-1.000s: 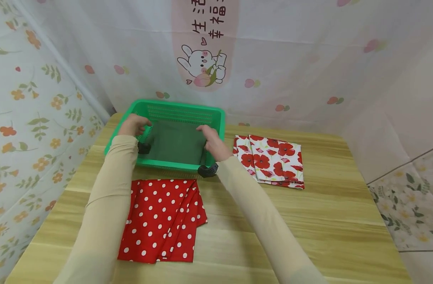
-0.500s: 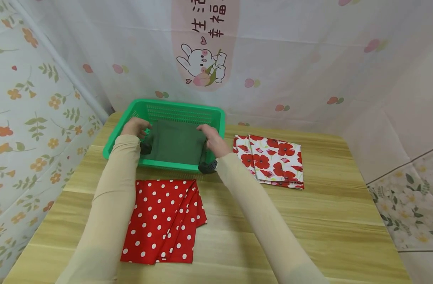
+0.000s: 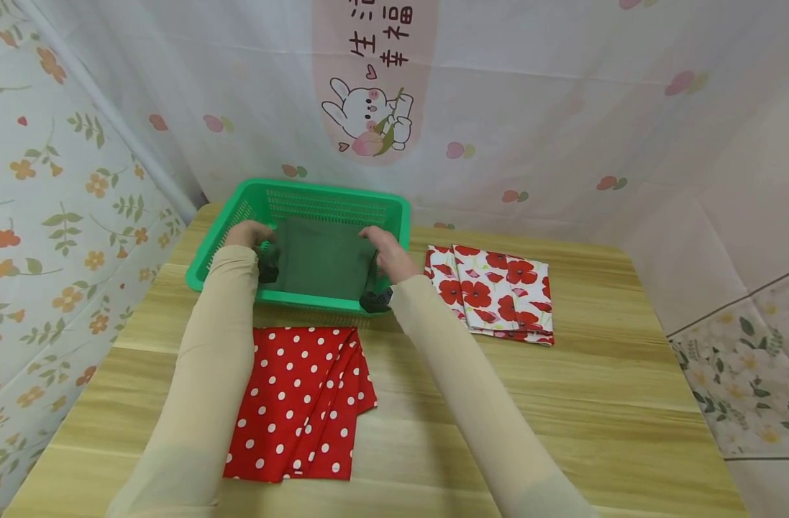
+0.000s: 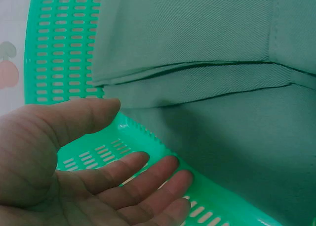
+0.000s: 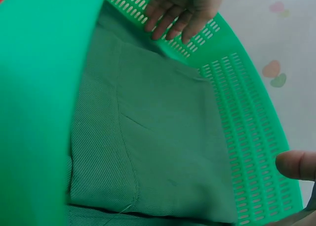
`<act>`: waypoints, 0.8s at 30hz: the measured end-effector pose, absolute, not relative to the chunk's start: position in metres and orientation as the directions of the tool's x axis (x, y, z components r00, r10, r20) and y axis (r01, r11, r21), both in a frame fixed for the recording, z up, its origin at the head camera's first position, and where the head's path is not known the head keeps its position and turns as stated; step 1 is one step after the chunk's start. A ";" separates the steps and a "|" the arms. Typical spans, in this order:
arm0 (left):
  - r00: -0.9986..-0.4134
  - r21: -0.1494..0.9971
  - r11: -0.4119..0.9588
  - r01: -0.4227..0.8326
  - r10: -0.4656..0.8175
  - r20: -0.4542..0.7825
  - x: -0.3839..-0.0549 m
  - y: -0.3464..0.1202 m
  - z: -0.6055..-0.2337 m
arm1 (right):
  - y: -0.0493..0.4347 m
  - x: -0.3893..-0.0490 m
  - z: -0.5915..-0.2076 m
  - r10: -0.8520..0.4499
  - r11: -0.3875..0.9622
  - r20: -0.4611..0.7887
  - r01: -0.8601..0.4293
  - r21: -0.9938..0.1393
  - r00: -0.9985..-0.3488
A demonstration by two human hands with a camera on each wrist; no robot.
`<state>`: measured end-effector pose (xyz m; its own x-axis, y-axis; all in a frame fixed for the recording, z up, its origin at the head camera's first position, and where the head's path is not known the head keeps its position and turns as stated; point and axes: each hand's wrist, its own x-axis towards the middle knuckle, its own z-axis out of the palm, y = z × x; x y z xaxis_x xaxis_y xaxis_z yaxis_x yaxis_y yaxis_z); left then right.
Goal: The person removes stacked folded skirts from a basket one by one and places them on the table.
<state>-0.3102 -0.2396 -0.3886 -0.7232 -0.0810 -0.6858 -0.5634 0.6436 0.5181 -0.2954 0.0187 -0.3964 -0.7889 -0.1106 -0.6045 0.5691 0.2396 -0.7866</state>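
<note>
A folded dark green cloth (image 3: 326,255) lies flat in the bottom of a green plastic basket (image 3: 303,301). My left hand (image 3: 247,234) hangs inside the basket's left end. In the left wrist view, its thumb and fingers (image 4: 143,181) are loosely spread beside the cloth's layered folded edge, holding nothing. My right hand (image 3: 392,257) is over the basket's right end, thumb and fingers apart. The right wrist view shows only part of it, with the thumb (image 5: 296,164) in front of the slotted wall. Dark wrist straps show at both wrists.
A red cloth with white dots (image 3: 303,403) lies folded on the wooden table (image 3: 530,410) in front of the basket, partly under my left forearm. To the right lies a folded white cloth with red poppies (image 3: 498,291). A printed curtain (image 3: 530,108) hangs close behind.
My left hand and forearm have shifted a little right, farther into the basket. The right hand has hardly moved, and the cloths lie as before.
</note>
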 end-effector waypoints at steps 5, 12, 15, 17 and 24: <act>-0.693 0.474 0.670 -0.571 -0.084 -0.716 -0.319 -0.251 -0.405 | 0.018 -0.296 -0.402 -0.116 0.322 -0.585 0.527 -0.786 -0.802; -0.661 0.478 0.688 -0.546 -0.002 -0.751 -0.335 -0.268 -0.432 | 0.017 -0.301 -0.418 -0.129 0.334 -0.558 0.494 -0.803 -0.820; -0.646 0.483 0.693 -0.535 0.032 -0.763 -0.343 -0.271 -0.441 | 0.017 -0.301 -0.419 -0.126 0.302 -0.575 0.520 -0.799 -0.809; -0.637 0.484 0.697 -0.529 0.051 -0.769 -0.355 -0.280 -0.457 | 0.018 -0.299 -0.415 -0.133 0.267 -0.590 0.544 -0.795 -0.797; -0.653 0.509 0.699 -0.503 0.079 -0.753 -0.411 -0.319 -0.542 | 0.019 -0.290 -0.401 -0.133 0.200 -0.646 0.618 -0.760 -0.752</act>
<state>-0.4109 -0.3195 -0.5424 -0.6532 0.0788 -0.7531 -0.5026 0.6988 0.5090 -0.2904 0.0188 -0.4009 -0.7517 -0.1328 -0.6460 0.6180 0.2003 -0.7603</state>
